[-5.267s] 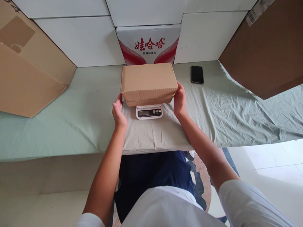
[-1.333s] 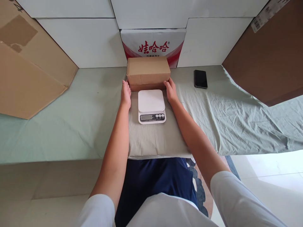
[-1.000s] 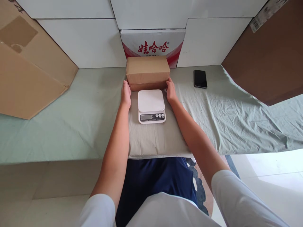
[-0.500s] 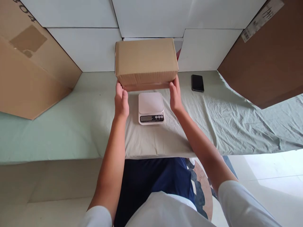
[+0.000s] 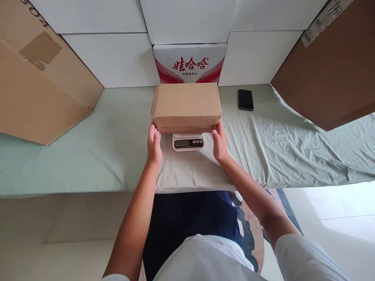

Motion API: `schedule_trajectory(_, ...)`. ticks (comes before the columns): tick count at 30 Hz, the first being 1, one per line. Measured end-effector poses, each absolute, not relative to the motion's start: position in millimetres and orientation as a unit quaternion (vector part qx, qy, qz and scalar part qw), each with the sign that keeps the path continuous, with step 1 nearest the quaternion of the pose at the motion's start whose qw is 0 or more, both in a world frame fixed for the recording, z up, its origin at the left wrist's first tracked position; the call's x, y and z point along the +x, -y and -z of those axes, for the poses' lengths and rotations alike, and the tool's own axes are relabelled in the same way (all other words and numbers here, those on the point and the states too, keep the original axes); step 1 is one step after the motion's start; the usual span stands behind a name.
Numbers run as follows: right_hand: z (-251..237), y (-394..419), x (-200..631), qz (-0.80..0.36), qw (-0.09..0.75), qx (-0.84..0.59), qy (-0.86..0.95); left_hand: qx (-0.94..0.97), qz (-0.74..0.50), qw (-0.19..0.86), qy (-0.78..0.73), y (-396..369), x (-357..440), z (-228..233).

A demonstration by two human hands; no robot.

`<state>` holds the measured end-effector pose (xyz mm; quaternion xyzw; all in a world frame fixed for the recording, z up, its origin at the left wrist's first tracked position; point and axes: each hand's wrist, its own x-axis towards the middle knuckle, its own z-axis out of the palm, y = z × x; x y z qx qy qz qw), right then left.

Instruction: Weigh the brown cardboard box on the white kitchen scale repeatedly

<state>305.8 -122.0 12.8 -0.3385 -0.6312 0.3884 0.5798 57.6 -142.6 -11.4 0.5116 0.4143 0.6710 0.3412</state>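
A closed brown cardboard box (image 5: pixel 187 101) is between my two hands, over a white digital kitchen scale (image 5: pixel 188 147). My left hand (image 5: pixel 154 145) grips the box's near left lower corner, and my right hand (image 5: pixel 220 142) grips the near right lower corner. The box hides the scale's weighing plate; only the front strip with its dark display and round buttons shows. Whether the box rests fully on the plate or is just above it, I cannot tell.
A black phone (image 5: pixel 245 100) lies on the green cloth (image 5: pixel 125 156) to the right. Large cardboard boxes stand at the left (image 5: pixel 52 89) and right (image 5: pixel 331 70). Behind are white panels (image 5: pixel 111 58) and a white-and-red printed carton (image 5: pixel 190 62).
Both hands have brought the box down and nearer to me, onto or just above the scale. Its plate is now covered, and the printed carton behind has come into view.
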Motion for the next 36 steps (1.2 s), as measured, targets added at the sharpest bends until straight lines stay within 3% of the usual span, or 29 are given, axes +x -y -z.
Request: schedule_trajectory(36, -9.5, 112.6, 310.0, -0.393, 0.573, -0.387, 0.607, 0.503, -0.658, 0.350, -0.437, 143.6, 56.5, 19.0)
